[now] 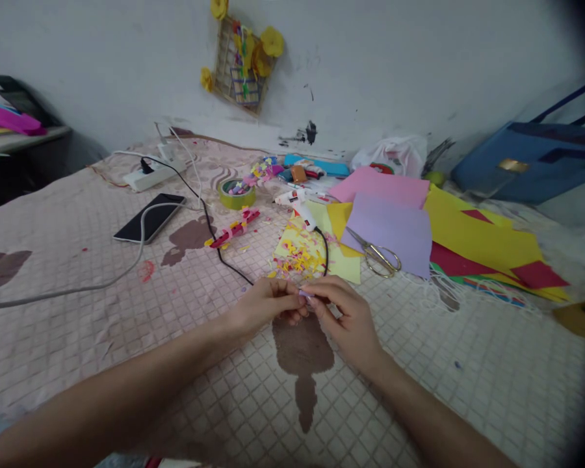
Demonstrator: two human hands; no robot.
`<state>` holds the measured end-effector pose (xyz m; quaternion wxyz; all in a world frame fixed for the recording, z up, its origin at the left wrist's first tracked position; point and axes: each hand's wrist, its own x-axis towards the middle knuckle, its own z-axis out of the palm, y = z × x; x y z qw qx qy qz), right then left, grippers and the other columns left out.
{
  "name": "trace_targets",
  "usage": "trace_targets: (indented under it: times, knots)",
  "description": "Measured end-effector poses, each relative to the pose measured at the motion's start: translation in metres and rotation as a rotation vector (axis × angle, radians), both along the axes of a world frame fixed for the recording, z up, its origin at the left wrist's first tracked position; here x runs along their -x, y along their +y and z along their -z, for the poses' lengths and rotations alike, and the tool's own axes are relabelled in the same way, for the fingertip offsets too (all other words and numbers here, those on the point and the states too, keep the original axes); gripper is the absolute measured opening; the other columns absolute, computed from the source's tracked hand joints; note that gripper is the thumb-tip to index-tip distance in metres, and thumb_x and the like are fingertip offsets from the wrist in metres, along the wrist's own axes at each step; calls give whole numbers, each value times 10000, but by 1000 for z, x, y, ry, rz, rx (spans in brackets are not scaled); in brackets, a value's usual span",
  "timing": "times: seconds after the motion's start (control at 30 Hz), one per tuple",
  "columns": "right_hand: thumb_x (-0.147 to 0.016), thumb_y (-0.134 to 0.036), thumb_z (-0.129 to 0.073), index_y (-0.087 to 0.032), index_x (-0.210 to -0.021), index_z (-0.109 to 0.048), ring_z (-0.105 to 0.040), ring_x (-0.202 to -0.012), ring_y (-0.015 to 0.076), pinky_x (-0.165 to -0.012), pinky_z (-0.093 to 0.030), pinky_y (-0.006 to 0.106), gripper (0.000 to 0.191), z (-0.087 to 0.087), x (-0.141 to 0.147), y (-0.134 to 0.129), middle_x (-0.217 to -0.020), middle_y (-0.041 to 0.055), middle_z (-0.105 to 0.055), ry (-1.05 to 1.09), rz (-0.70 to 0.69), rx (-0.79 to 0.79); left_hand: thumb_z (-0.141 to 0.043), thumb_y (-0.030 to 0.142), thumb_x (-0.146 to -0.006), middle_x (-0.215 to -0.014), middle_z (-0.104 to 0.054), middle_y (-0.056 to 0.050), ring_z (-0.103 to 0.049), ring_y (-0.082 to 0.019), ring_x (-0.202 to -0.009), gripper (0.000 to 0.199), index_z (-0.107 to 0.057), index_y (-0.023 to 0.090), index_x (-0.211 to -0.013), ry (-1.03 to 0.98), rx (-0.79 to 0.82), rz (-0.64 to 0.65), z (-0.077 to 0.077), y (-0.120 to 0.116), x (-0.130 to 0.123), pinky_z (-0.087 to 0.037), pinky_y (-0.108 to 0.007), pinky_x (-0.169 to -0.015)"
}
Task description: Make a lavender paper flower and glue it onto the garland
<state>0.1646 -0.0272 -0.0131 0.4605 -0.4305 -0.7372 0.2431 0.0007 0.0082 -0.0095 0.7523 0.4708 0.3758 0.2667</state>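
Observation:
A small purple paper piece point(305, 296) sits pinched between my two hands, above the patterned cloth point(214, 390). My left hand point(273, 302) grips its left side with thumb and fingers pressed together. On the other side, the fingertips of my right hand point(346, 318) close on the same piece. Its exact shape is partly covered by the fingers. Just beyond the hands lie many tiny pink and yellow paper cuttings point(299, 257) on a pale yellow sheet point(348, 268). A white glue gun point(302, 211) rests behind them, its black cord running toward my hands.
Gold-handled scissors point(377, 255) lie on a lilac sheet point(394, 224), beside yellow sheets point(482, 227) and white string point(439, 292). To the left are a decorated pink stick point(236, 227), green tape point(237, 195), a phone point(150, 218) and a power strip point(153, 174). A blue bag point(531, 159) stands far right.

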Motion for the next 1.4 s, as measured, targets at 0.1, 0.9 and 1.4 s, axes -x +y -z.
trace_targets:
  times: [0.1,0.9,1.4]
  knots:
    - [-847,-125,-484,-254,-1003,-629,-571,-913,190,-813,-466,354,249,1,0,-1,-954,56,-620,-38,-2,-48,-666,288,-688,-651,-609,-20,-534,-78,-561,194,-619,99,-686,-18,21,4,1,0,0,-420,-222,-581]
    - [-863,-158,-453,-268,-1118,-597,-526,-1060,222,-903,-440,410,313,-2,-10,3,-1119,73,-585,-87,-77,-71,-634,290,-728,-651,-583,-10,-511,-80,-569,185,-582,112,-720,-42,-126,-8,-1,0,3,-376,-210,-554]
    - [-828,-313,-551,-190,-778,-553,-494,-591,114,-520,-425,226,133,2,-2,4,-679,-15,-519,389,-84,521,-559,336,-790,-716,-597,-37,-528,-112,-657,219,-578,121,-756,180,-476,22,3,-3,2,-399,-220,-603]
